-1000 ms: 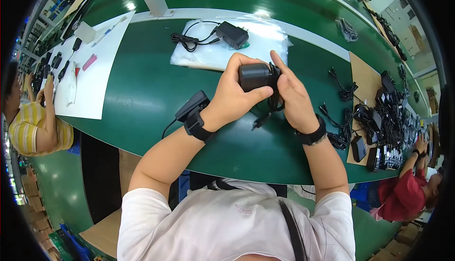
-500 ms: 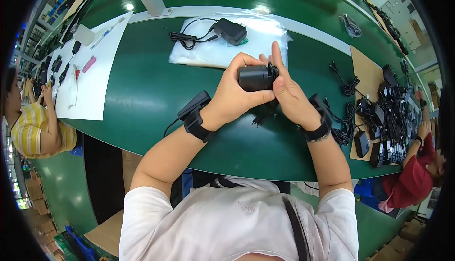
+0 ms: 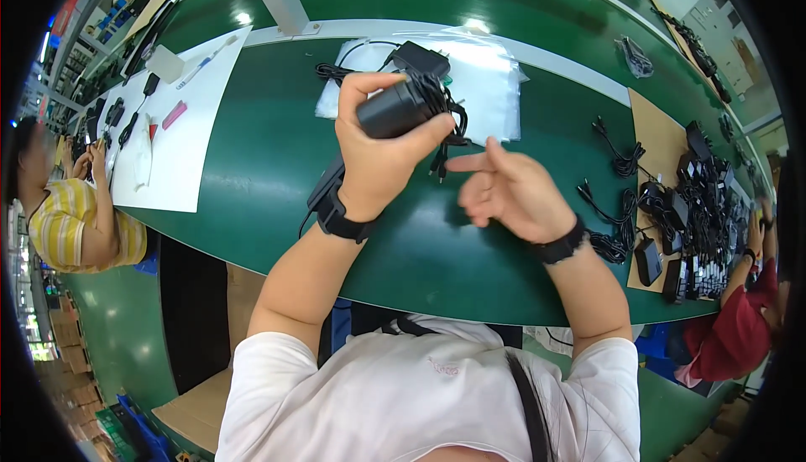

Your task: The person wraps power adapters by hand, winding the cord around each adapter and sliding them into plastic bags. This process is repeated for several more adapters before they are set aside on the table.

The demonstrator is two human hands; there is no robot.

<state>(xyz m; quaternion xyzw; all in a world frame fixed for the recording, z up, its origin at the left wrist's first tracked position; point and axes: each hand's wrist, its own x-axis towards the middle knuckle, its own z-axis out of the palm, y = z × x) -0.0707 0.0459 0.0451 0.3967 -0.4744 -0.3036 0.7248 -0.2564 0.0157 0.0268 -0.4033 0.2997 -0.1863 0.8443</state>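
Note:
A black power adapter [image 3: 389,114] is gripped in my left hand [image 3: 369,153], the thumb on its near side and the fingers around its far side. Its black cable [image 3: 433,93] lies gathered in loops against the adapter's right end, with a plug end hanging below. My right hand [image 3: 522,196] is apart from it, just right of the hanging cable end. Its index finger and thumb are stretched out, the other fingers loosely curled, and nothing is in it. Behind my left hand, another black adapter [image 3: 422,60] with its cord rests on a stack of clear plastic bags [image 3: 495,114].
Coiled black cables [image 3: 617,235] lie at the right of the green table [image 3: 277,160]. Beyond them, adapters [image 3: 701,185] are heaped on brown cardboard [image 3: 651,139]. A white sheet [image 3: 180,168] with small items is at the left. Co-workers sit at both sides.
My hands have separated. The left hand has tilted the adapter and moved it up and left; the right hand has let go and dropped lower right. The view has shifted slightly.

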